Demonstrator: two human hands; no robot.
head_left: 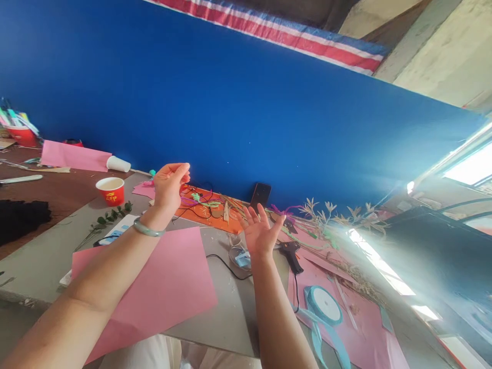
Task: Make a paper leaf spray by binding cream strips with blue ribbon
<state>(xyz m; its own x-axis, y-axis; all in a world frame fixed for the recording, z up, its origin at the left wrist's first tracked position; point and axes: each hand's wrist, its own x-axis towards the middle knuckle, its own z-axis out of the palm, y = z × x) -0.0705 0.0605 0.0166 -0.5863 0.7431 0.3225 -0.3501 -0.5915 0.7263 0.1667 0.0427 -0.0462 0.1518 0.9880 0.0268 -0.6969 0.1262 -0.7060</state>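
Observation:
My left hand point(169, 187) is raised above the table with thumb and fingers pinched together. Whatever the pinch may hold is too small to make out. A pale bangle point(149, 228) circles that wrist. Palm up and fingers spread, my right hand point(262, 231) holds nothing. Below my left forearm lies a pink paper sheet point(169, 287). Close to my right hand are a black glue gun point(292, 256) and a clear container point(235, 252) with light blue pieces, partly hidden by the wrist. Behind it a dark phone point(261, 195) leans against the blue wall.
At left stand a red paper cup point(111, 195) and a tipped white cup point(118, 164). A roll of light blue ribbon point(325, 305) lies at right on pink paper. Dried sprigs point(326, 210) and an orange sheet point(203, 216) with craft bits line the wall's foot.

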